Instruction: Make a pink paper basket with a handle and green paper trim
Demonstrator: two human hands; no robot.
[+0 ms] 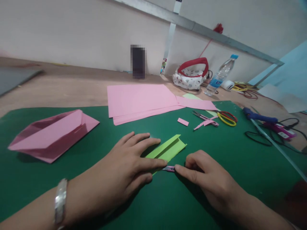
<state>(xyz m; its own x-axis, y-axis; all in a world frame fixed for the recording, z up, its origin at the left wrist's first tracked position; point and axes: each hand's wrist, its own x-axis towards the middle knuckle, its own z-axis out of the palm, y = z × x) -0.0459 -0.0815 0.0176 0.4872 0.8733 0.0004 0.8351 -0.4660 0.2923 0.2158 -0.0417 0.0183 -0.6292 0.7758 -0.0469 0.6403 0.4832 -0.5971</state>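
My left hand [134, 159] lies with its fingers spread over a folded strip of light green paper [171, 150], pressing it on the green mat [96, 198]. Part of the strip is hidden under that hand. A small pink craft knife [170, 168] is in my right hand [208, 174], whose fingers are closed around it. The blade points left and meets the lower edge of the paper, close to my left index fingertip. A folded pink paper boat [55, 134] rests on the mat to the left.
Behind the hands lie pink sheets [141, 99], a small pink scrap [183, 121] and scissors [226, 118]. At the right are a blue-handled tool [260, 115] and black cables [256, 137]. A water bottle [220, 76] and a white pouch [188, 80] stand near the wall.
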